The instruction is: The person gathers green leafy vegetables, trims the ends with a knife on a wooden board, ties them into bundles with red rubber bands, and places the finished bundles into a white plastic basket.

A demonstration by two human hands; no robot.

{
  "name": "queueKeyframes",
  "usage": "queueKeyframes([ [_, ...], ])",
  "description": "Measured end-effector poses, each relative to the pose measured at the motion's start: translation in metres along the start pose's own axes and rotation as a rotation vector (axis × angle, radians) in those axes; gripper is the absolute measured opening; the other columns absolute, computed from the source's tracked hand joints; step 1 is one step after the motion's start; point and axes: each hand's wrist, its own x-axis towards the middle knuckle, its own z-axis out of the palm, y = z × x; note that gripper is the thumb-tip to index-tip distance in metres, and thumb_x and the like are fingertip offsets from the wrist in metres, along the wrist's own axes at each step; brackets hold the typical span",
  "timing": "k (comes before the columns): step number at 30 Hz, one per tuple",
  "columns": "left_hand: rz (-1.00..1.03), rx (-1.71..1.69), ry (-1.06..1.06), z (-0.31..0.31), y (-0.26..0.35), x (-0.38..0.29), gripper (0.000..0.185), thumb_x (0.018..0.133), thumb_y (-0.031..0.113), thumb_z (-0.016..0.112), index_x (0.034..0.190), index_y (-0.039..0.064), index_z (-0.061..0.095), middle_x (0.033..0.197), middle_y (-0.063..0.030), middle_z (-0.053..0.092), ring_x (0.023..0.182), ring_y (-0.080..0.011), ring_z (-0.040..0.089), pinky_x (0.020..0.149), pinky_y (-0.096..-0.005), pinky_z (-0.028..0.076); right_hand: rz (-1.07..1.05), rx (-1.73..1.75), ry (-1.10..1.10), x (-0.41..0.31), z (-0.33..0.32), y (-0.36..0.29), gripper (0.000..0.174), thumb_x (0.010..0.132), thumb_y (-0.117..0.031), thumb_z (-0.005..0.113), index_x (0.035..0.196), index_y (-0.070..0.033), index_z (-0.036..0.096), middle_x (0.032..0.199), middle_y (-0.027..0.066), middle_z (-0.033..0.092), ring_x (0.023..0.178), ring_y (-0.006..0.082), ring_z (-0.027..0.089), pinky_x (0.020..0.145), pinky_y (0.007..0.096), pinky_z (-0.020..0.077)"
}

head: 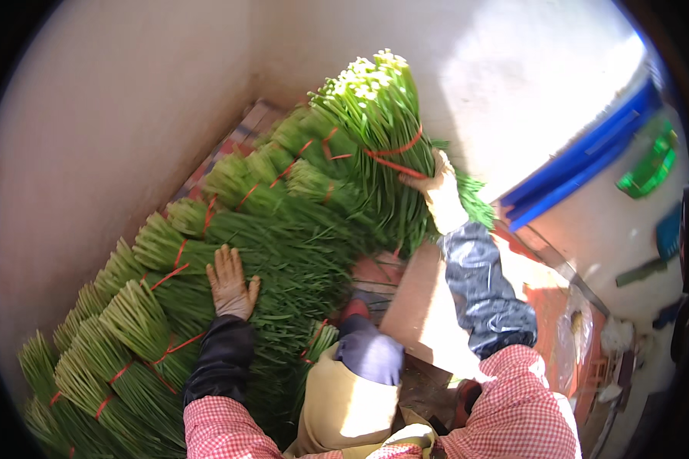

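My right hand (443,186) grips a thick bundle of long green stalks (387,126), perhaps garlic chives, near its red tie. The bundle stands tilted, its pale cut ends up and its leafy ends down by the pile. My left hand (229,284) lies flat, fingers spread, on a large pile of similar bundles (281,252). Those bundles lie side by side, bound with red ties, their pale ends towards the left wall. Dark sleeve covers are on both my forearms.
Bare walls (115,115) meet in a corner beyond the pile. A brown board or box (416,292) stands beside my legs. To the right are a long blue object (585,155), a green plastic item (651,166) and a clear plastic bag (571,333). My knee is against the pile.
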Motion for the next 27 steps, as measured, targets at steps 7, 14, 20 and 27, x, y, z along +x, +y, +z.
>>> queueKeyframes([
  [7,-0.34,-0.343,-0.41,-0.104,0.049,0.053,0.081,0.096,0.05,0.061,0.158,0.009,0.032,0.165,-0.0181,0.026,0.154,-0.0356,0.019,0.124,-0.0558,0.013,0.368,1.008,0.067,-0.177,-0.193,-0.029,0.079,0.075,0.008,0.084,0.144,-0.006,0.047,0.132,0.008,0.064,0.12,0.0209,0.062,0.098,0.0344,0.0574],
  [14,0.69,-1.19,-0.124,-0.289,0.254,0.011,0.131,0.068,0.037,0.094,0.162,0.0,0.011,0.167,-0.0235,0.017,0.155,-0.0335,0.016,0.125,-0.0416,0.018,0.307,0.804,0.175,-0.288,-0.237,-0.033,0.095,0.07,0.006,0.087,0.152,-0.004,0.039,0.142,0.0081,0.058,0.125,0.0196,0.059,0.105,0.0332,0.0518],
  [20,0.467,-1.736,-0.473,-0.356,0.364,-0.036,0.071,0.075,0.003,0.089,0.135,0.0,0.051,0.119,-0.0093,0.069,0.104,-0.0194,0.067,0.095,-0.0342,0.054,0.237,0.859,0.217,-0.311,-0.234,-0.06,0.083,0.069,-0.015,0.092,0.139,-0.003,0.048,0.128,0.0142,0.065,0.12,0.0242,0.061,0.102,0.0361,0.0509],
  [27,0.678,-1.543,-0.361,-0.379,0.387,0.009,0.073,0.076,-0.007,0.085,0.139,0.006,0.05,0.126,-0.0082,0.066,0.11,-0.0178,0.065,0.099,-0.0349,0.055,0.524,0.491,-0.222,-0.412,-0.214,0.012,0.062,0.088,-0.023,0.077,0.141,-0.004,0.052,0.108,0.0116,0.07,0.102,0.0244,0.069,0.089,0.0374,0.0542],
])
